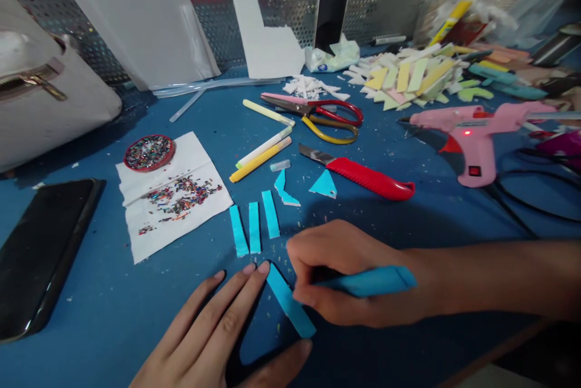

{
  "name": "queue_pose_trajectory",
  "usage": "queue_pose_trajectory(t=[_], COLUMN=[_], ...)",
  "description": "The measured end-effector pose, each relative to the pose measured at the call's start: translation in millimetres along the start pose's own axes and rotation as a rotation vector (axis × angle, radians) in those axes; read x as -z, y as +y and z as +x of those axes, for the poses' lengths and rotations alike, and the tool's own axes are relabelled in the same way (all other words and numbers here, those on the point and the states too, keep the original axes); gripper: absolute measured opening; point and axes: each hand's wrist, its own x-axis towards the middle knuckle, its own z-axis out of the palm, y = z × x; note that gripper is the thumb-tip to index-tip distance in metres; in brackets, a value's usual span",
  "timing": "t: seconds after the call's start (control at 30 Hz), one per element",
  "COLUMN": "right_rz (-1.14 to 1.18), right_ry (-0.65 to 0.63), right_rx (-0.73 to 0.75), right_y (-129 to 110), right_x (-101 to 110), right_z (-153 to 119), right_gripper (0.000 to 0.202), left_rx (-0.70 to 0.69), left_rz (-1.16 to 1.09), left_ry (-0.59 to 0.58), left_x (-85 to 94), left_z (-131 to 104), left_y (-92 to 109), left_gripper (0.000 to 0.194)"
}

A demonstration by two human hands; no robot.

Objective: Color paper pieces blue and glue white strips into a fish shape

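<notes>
At lower centre of the frame, your left hand (218, 321) lies with its fingers open and spread over the worktop (113, 315), fingertips at the upper end of the blue strip (290, 303). That strip slants down and right, between your two hands; it looks thin and light, probably stiff enough to lie flat yet easy to crease, and it may skid on the smooth surface. Press it near its ends, or lift it by its long edges. To its right, your right hand (349, 267) has its fingers closed round a blue pen (376, 282), its tip hidden; the pen should be light, rigid and best taken by the barrel. Counting from the left, you have one bag (54, 79) at upper left, one dark phone (45, 249) at lower left, one red dish (149, 153), one white sheet (136, 218) with glitter too fine to count, three short strips (255, 227) at centre, three slim sticks (261, 160) above them, two blue scraps (324, 184), one pair of scissors (313, 111), one upright phone (333, 6) at top centre, one red knife (370, 178), one heap of offcuts (403, 76) too jumbled to count, and one pink glue gun (476, 134) at right.
</notes>
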Motion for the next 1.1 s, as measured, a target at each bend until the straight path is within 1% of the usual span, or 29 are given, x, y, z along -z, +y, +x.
queue_pose_trajectory(t=[0.07,0.17,0.27,0.37,0.5,0.6,0.7,0.77,0.83,0.93,1.03,1.1], right_rz=[0.021,0.017,0.012,0.021,0.019,0.047,0.028,0.028,0.025,0.029,0.046,0.03], right_ry=[-0.012,0.033,0.006,0.023,0.006,0.04,0.017,0.019,0.034,-0.008,0.02,0.021], right_rx=[0.005,-0.022,0.012,-0.008,0.002,-0.021,-0.004,-0.012,-0.03,-0.019,-0.05,-0.041], right_y=[-0.6,-0.9,-0.3,0.0,-0.2,0.4,0.7,0.1,-0.8,-1.6,-1.3,-1.0], right_x=[0.2,-0.2,-0.5,0.1,0.8,0.6,0.7,1.2,1.8,2.5,2.7,2.5], right_z=[0.0,0.0,-0.1,-0.3,-1.1,-0.8,0.0,0.2,0.0,-0.4,-0.6,-0.7], right_gripper=[0.023,0.018,0.023,0.019,0.022,0.021,0.024,0.023,0.021,0.026,0.022,0.023], left_rx=[0.01,0.002,-0.025,-0.007,0.008,-0.018,-0.041,-0.047,-0.036,-0.007,-0.043,-0.066], left_rz=[0.005,0.034,0.06,0.071,0.064,0.068,0.072,0.069,0.068,0.079,0.094,0.097], left_ry=[0.016,0.019,0.009,0.008,0.009,-0.009,-0.02,-0.021,-0.013,0.003,-0.008,-0.012], left_x=[0.9,2.9,3.1,1.4,0.9,3.3,5.1,4.9,3.7,2.3,2.7,3.2], left_z=[2.0,5.0,4.8,2.6,2.0,3.4,4.5,4.4,3.8,2.9,3.2,3.6], left_y=[0.5,-0.2,-1.4,-1.1,0.1,-0.9,-2.7,-3.2,-2.9,-2.4,-3.5,-4.1], left_gripper=[0.053,0.053,0.049,0.047,0.049,0.051,0.053,0.052,0.052,0.051,0.053,0.054])
